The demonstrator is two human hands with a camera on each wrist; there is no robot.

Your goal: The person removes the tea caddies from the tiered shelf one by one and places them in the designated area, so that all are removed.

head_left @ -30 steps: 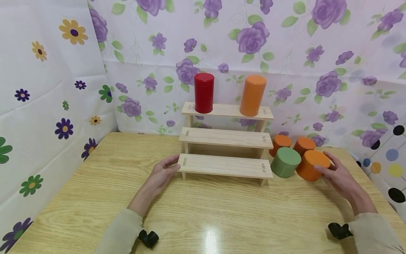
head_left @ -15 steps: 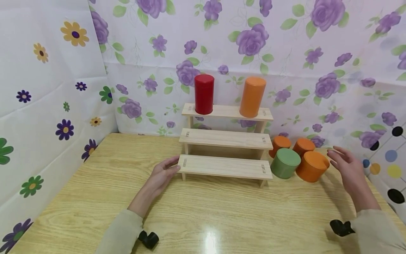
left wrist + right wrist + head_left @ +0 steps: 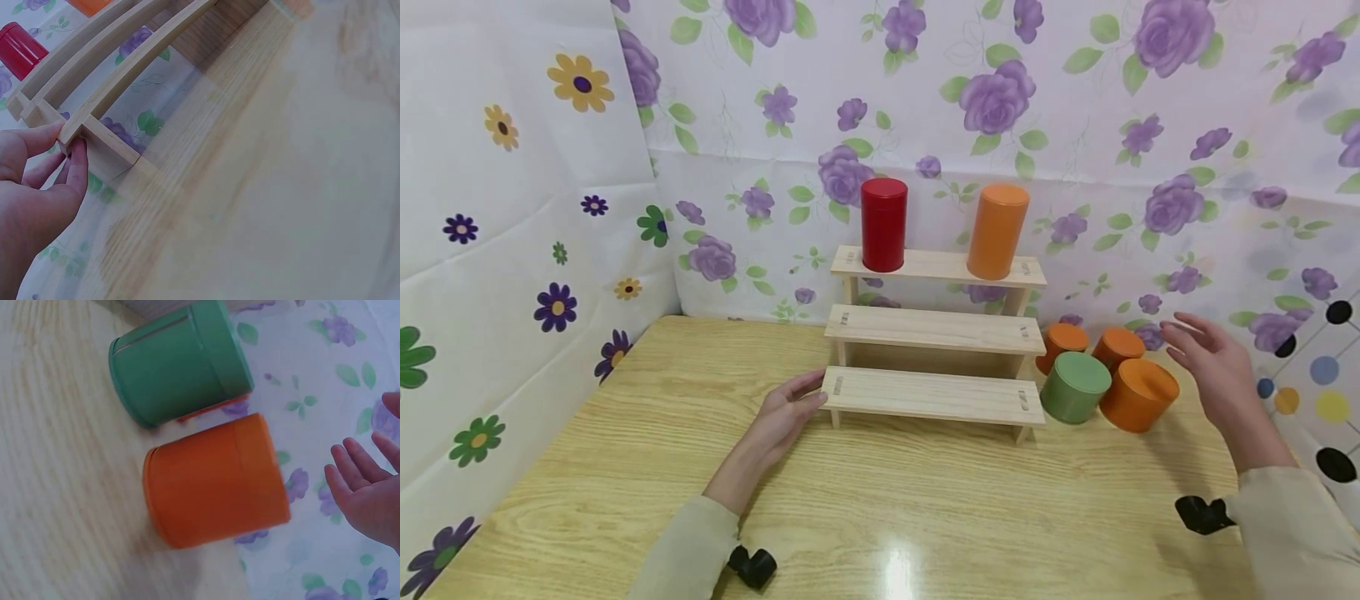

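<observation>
My left hand point(image 3: 781, 423) pinches the left end of the lowest step of a three-tier wooden display stand point(image 3: 932, 394). In the left wrist view the thumb lies on top of the board and the fingers point(image 3: 76, 170) curl underneath. My right hand point(image 3: 1223, 379) hovers to the right of a short orange tin point(image 3: 1138, 400), holding nothing, fingers loosely extended and apart from it. Beside that tin stands a short green tin point(image 3: 1075, 390), also large in the right wrist view. Two smaller orange tins point(image 3: 1066, 340) sit behind them, partly hidden.
On the stand's top tier are a tall red canister point(image 3: 883, 225) at left and a tall orange canister point(image 3: 997, 232) at right. Floral cloth point(image 3: 737, 167) hangs behind and at both sides of the wood-grain table point(image 3: 970, 517).
My right hand has let go of the front orange tin, moving right and then up and away from it. The left hand keeps its grip on the stand.
</observation>
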